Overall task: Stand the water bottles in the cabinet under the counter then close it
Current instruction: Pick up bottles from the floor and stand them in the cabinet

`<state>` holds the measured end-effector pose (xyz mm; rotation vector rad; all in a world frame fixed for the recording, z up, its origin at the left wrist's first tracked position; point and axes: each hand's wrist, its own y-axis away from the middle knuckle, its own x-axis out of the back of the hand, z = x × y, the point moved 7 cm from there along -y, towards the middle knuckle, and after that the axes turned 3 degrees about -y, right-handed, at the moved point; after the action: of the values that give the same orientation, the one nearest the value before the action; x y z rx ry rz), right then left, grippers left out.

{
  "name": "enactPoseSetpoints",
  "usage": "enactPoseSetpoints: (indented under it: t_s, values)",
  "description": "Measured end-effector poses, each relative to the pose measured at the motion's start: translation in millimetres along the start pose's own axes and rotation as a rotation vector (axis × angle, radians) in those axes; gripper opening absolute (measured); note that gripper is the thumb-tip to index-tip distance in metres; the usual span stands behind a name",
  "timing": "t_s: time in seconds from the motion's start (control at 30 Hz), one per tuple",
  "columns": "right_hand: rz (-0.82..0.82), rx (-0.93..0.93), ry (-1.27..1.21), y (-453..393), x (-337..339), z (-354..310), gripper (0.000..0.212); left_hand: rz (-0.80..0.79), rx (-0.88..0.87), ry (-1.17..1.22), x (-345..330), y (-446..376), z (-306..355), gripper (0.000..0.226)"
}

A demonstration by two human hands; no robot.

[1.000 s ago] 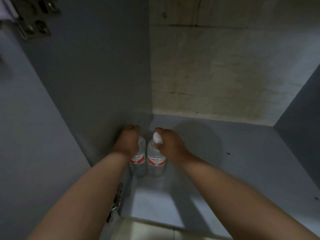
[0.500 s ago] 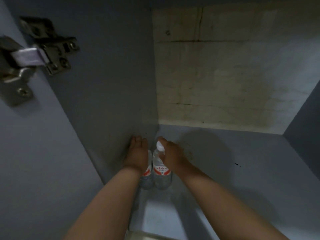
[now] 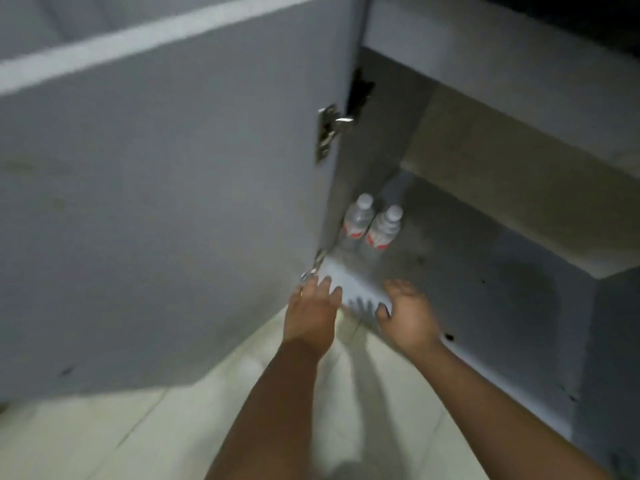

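Two clear water bottles with white caps and red labels stand upright side by side in the cabinet's left rear corner: the left bottle (image 3: 357,218) and the right bottle (image 3: 383,228). My left hand (image 3: 313,315) hovers at the cabinet's front edge with fingers spread, holding nothing. My right hand (image 3: 407,315) is beside it over the cabinet floor (image 3: 485,289), fingers loosely curled and empty. The grey cabinet door (image 3: 173,202) stands wide open on the left.
Metal hinges (image 3: 330,131) join the door to the cabinet's left wall. The cabinet's back wall (image 3: 502,188) is bare and stained. A grey side panel (image 3: 609,358) bounds the cabinet on the right. Pale tiled floor (image 3: 138,438) lies below.
Both hands have let go of the bottles and drawn back to the cabinet's front edge. The view has pulled back out of the cabinet, so the open door now shows.
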<state>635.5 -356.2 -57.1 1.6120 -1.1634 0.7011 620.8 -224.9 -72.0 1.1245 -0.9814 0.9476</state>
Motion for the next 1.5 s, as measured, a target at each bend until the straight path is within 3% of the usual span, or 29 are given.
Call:
enactPoseSetpoints:
  t_s: [0.03, 0.1, 0.2, 0.3, 0.4, 0.57, 0.73, 0.87, 1.07, 1.17, 1.27, 1.4, 1.5]
  values:
    - [-0.033, 0.022, 0.038, 21, -2, -11, 0.054, -0.054, 0.063, 0.031, 2, 32, -9, 0.035]
    - [-0.149, 0.102, 0.150, 66, -10, -40, 0.042, -0.212, 0.199, 0.183, 0, 95, -21, 0.042]
    - [-0.269, 0.254, 0.250, 137, -26, -87, 0.041, -0.242, 0.449, 0.279, 8, 195, -49, 0.045]
    - [-0.322, 0.495, 0.390, 207, -48, -142, 0.053, -0.180, 0.715, 0.372, 14, 293, -70, 0.044]
    - [-0.496, 0.645, 0.483, 281, -81, -191, 0.051, -0.114, 0.945, 0.439, 16, 392, -85, 0.046]
    - [-0.572, 0.922, 0.519, 408, -144, -259, 0.051, -0.046, 1.282, 0.545, -14, 570, -88, 0.046]
    - [-0.644, 1.125, 0.590, 541, -210, -273, 0.047, 0.031, 1.508, 0.648, -52, 730, -56, 0.044]
    - [-0.709, 1.257, 0.573, 640, -247, -263, 0.061, 0.097, 1.670, 0.738, -90, 833, -5, 0.045]
    - [-0.842, 1.276, 0.681, 724, -299, -263, 0.044, 0.278, 1.905, 0.804, -127, 916, 36, 0.035]
    - [-0.847, 1.301, 0.731, 738, -326, -273, 0.045, 0.195, 1.944, 0.834, -138, 927, 34, 0.036]
    - [-0.785, 1.394, 0.862, 735, -353, -295, 0.046, 0.271, 1.997, 0.958, -158, 924, 16, 0.033]
    - [-0.685, 1.527, 0.958, 716, -393, -333, 0.059, 0.174, 2.090, 1.014, -192, 921, -20, 0.048]
    - [-0.611, 1.574, 1.084, 689, -430, -356, 0.049, 0.122, 2.131, 1.064, -224, 911, -54, 0.052]
